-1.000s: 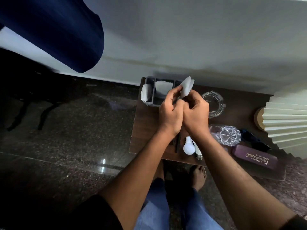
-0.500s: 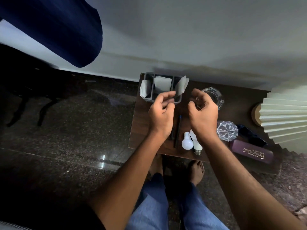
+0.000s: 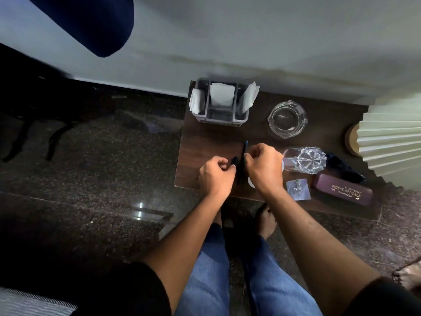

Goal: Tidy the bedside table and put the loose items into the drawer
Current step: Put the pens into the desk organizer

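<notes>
Hovering low over the near edge of the table (image 3: 205, 144), the left hand (image 3: 215, 176) is curled, its fingertips pinching the end of a short dark pen (image 3: 234, 160). Between the hands lies a longer pen (image 3: 243, 160), its long axis running straight away from the person. The right hand (image 3: 264, 169) is clenched right beside it, seemingly gripping it, though the fingers hide the contact. It looks nearer.

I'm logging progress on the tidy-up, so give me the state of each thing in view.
Grey plastic organiser: upright, white tissues tucked in.
Clear glass ashtray: upright, empty.
Maroon spectacle case: closed, lying flat.
Dark pens: on table, between hands.
Left hand: curled at pens.
Right hand: curled at pens.
</notes>
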